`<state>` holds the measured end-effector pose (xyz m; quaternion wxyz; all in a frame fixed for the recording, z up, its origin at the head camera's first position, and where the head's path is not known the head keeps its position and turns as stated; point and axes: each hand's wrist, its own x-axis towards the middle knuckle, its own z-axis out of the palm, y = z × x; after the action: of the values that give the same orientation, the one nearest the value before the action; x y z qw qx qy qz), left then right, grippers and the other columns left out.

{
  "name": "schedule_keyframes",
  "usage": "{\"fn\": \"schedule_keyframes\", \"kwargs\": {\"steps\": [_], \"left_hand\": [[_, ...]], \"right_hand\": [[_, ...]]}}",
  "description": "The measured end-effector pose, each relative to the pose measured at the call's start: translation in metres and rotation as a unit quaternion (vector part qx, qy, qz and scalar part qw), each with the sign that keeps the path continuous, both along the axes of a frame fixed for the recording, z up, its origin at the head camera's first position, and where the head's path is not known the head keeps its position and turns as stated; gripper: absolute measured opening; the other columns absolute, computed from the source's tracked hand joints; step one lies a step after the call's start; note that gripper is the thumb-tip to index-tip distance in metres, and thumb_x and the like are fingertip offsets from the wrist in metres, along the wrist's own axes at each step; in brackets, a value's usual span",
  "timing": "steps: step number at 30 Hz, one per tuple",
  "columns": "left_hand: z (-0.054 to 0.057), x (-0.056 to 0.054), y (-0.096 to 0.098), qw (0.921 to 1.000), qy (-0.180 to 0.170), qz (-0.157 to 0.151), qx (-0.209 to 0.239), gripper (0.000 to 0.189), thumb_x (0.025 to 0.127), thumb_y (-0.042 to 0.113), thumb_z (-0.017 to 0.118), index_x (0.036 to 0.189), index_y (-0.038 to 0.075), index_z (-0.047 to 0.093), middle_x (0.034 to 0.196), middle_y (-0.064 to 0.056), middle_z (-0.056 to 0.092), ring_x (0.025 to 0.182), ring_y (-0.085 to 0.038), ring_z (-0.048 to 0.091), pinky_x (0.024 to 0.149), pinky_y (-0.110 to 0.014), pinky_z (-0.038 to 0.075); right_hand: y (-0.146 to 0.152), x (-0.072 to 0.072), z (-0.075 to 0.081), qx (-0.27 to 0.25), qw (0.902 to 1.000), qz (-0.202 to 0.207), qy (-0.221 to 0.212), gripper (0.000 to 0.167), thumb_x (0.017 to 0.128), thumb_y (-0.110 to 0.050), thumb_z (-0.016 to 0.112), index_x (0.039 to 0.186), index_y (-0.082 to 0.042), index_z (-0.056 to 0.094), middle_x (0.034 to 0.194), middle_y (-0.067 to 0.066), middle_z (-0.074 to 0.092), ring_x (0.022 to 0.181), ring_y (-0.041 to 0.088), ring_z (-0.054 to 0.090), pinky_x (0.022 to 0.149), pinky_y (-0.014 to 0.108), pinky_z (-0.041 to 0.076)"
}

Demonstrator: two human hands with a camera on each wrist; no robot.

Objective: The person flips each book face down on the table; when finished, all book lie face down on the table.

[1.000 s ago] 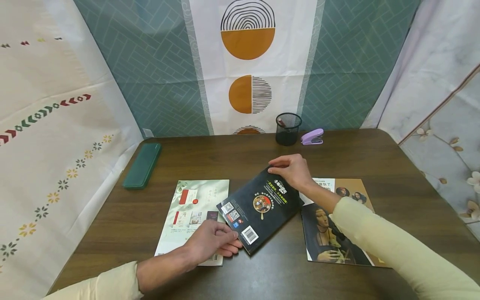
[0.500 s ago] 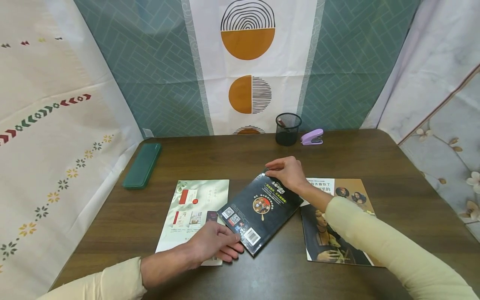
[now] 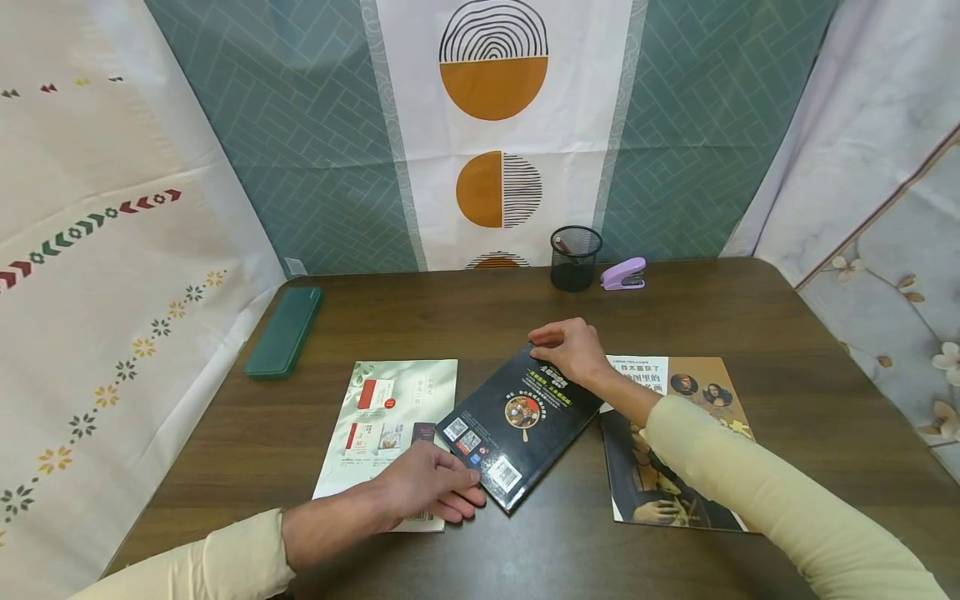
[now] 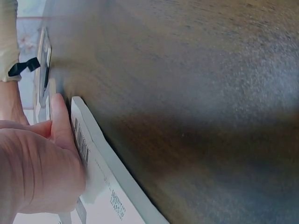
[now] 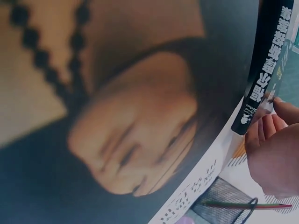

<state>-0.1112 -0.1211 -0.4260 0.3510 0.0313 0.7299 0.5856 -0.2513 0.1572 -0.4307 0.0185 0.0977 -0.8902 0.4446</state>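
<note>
A black paperback book [image 3: 525,414] lies slanted mid-table, its back cover with barcode and round picture facing up. In the head view my right hand [image 3: 572,350] pinches its far top corner; the right wrist view shows the fingers at the end of the spine [image 5: 268,65]. My left hand [image 3: 435,483] holds the near left edge, thumb along the cover's edge and fingers beneath the thumb. Under the left hand is a pale green book [image 3: 367,467], partly overlapped by the black one. On the right, partly behind the right forearm, lies a book with a painted portrait [image 3: 660,510].
A green case [image 3: 285,332] lies at the table's left. At the back stand a black mesh pen holder [image 3: 575,262] and a purple stapler [image 3: 623,273]. Patterned cloths [image 3: 322,142] hang behind and at both sides of the wooden table [image 3: 420,312].
My right hand has shifted slightly left and nearer with the top of the black book, uncovering more of the portrait book's title. The book's near corner and left hand moved slightly right.
</note>
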Motion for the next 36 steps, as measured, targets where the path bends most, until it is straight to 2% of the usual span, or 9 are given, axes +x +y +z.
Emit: {"fn": "schedule_keyframes", "kwargs": {"steps": [7, 11, 15, 19, 21, 24, 28, 33, 36], "left_hand": [[0.004, -0.001, -0.005, 0.9998, 0.015, -0.015, -0.005, 0.021, 0.102, 0.008, 0.071, 0.108, -0.010, 0.077, 0.096, -0.018, 0.079, 0.078, -0.018, 0.076, 0.075, -0.039, 0.065], [0.008, -0.003, -0.011, 0.9995, 0.027, -0.019, -0.002, 0.019, 0.100, 0.008, 0.072, 0.107, -0.009, 0.077, 0.097, -0.017, 0.079, 0.079, -0.019, 0.076, 0.076, -0.040, 0.065], [0.012, -0.014, -0.021, 0.9983, 0.052, -0.026, 0.011, 0.019, 0.100, 0.010, 0.073, 0.108, -0.008, 0.075, 0.098, -0.018, 0.079, 0.085, -0.022, 0.077, 0.081, -0.040, 0.065], [0.014, -0.030, -0.036, 0.9929, 0.109, -0.047, 0.001, 0.022, 0.100, 0.013, 0.076, 0.112, -0.004, 0.076, 0.102, -0.018, 0.079, 0.090, -0.024, 0.075, 0.080, -0.036, 0.063], [0.014, -0.039, -0.043, 0.9872, 0.147, -0.060, -0.012, 0.023, 0.099, 0.014, 0.077, 0.116, -0.002, 0.076, 0.104, -0.017, 0.078, 0.092, -0.025, 0.073, 0.079, -0.033, 0.061], [0.012, -0.052, -0.051, 0.9742, 0.211, -0.074, -0.030, 0.029, 0.097, 0.013, 0.079, 0.123, 0.000, 0.075, 0.110, -0.016, 0.076, 0.097, -0.027, 0.071, 0.081, -0.029, 0.059], [0.008, -0.065, -0.059, 0.9549, 0.279, -0.088, -0.052, 0.047, 0.095, 0.013, 0.083, 0.137, 0.000, 0.068, 0.127, -0.014, 0.072, 0.112, -0.028, 0.069, 0.095, -0.033, 0.057], [0.005, -0.075, -0.063, 0.9352, 0.326, -0.110, -0.084, 0.071, 0.090, 0.019, 0.088, 0.151, 0.003, 0.056, 0.147, -0.011, 0.063, 0.126, -0.028, 0.064, 0.105, -0.050, 0.051], [0.005, -0.079, -0.064, 0.9266, 0.342, -0.121, -0.100, 0.080, 0.087, 0.020, 0.091, 0.156, 0.007, 0.053, 0.154, -0.006, 0.057, 0.130, -0.024, 0.061, 0.106, -0.050, 0.050]], "right_hand": [[0.004, -0.001, -0.002, -0.003, 0.9999, 0.013, -0.007, 0.035, 0.093, -0.005, 0.082, 0.126, 0.003, 0.076, 0.113, 0.015, 0.079, 0.109, 0.031, 0.076, 0.107, 0.050, 0.051], [0.007, -0.002, -0.002, -0.023, 0.9989, 0.035, -0.021, 0.043, 0.093, -0.004, 0.082, 0.133, 0.005, 0.071, 0.122, 0.018, 0.076, 0.116, 0.034, 0.073, 0.107, 0.050, 0.052], [0.013, -0.002, 0.001, -0.040, 0.9952, 0.074, -0.050, 0.058, 0.094, -0.006, 0.081, 0.147, 0.005, 0.059, 0.142, 0.020, 0.065, 0.133, 0.037, 0.062, 0.111, 0.051, 0.049], [0.022, -0.003, 0.006, -0.053, 0.9892, 0.116, -0.072, 0.075, 0.094, -0.010, 0.082, 0.158, 0.003, 0.046, 0.159, 0.020, 0.049, 0.148, 0.040, 0.046, 0.118, 0.054, 0.041], [0.028, -0.002, 0.008, -0.054, 0.9863, 0.137, -0.074, 0.081, 0.094, -0.011, 0.083, 0.161, 0.002, 0.039, 0.164, 0.021, 0.042, 0.152, 0.041, 0.039, 0.120, 0.056, 0.036], [0.036, -0.001, 0.009, -0.051, 0.9828, 0.159, -0.079, 0.089, 0.093, -0.012, 0.084, 0.165, 0.001, 0.032, 0.169, 0.020, 0.034, 0.155, 0.043, 0.032, 0.123, 0.058, 0.030], [0.047, 0.001, 0.008, -0.046, 0.9795, 0.175, -0.090, 0.097, 0.092, -0.013, 0.086, 0.167, 0.000, 0.026, 0.172, 0.020, 0.027, 0.157, 0.043, 0.027, 0.125, 0.059, 0.026], [0.060, 0.012, 0.010, -0.042, 0.9784, 0.179, -0.094, 0.102, 0.090, -0.014, 0.087, 0.168, -0.002, 0.022, 0.174, 0.019, 0.022, 0.159, 0.042, 0.023, 0.125, 0.062, 0.023], [0.067, 0.019, 0.011, -0.035, 0.9789, 0.183, -0.084, 0.103, 0.090, -0.016, 0.088, 0.168, -0.002, 0.022, 0.174, 0.020, 0.022, 0.158, 0.045, 0.023, 0.124, 0.065, 0.022]]}}
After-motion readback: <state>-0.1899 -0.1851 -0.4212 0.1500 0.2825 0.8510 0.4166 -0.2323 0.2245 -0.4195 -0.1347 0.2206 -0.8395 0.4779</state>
